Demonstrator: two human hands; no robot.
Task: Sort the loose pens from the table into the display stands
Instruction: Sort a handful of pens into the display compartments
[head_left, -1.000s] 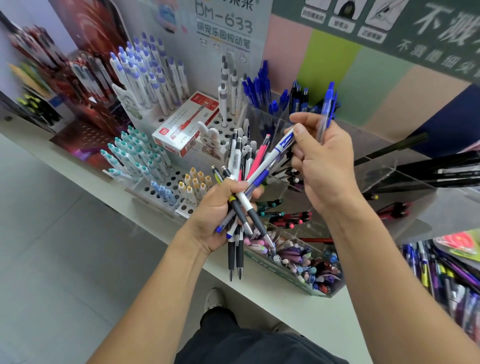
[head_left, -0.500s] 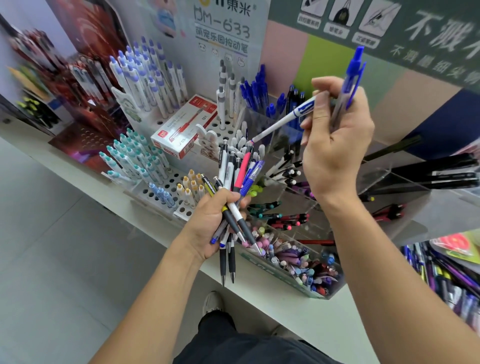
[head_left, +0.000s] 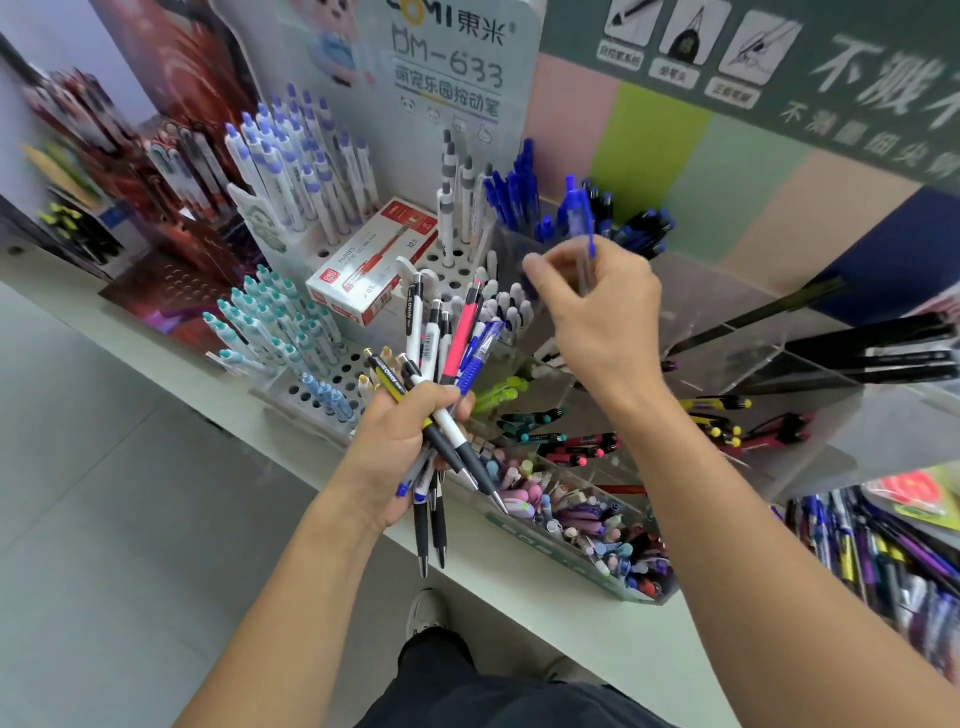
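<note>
Pens (head_left: 441, 374) bunched in my left hand (head_left: 400, 447), fanned for picking | right hand (head_left: 597, 312) pinches blue pen (head_left: 582, 228) upright above blue-pen holder (head_left: 519, 244) on desk (head_left: 519, 566), matching colour

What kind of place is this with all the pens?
Probably a stationery shop: white perforated display stands full of upright pens, a printed brand signboard behind them, and a red-and-white boxed pack of pens.

Glossy plastic pens (head_left: 441, 364) with matt rubbery grips and shiny metal tips filled the left hand (head_left: 400, 441). Clear, smooth acrylic bins (head_left: 727, 322) stood beside a white perforated plastic stand (head_left: 452, 270) and a glossy red-and-white cardboard box (head_left: 371, 265).
</note>
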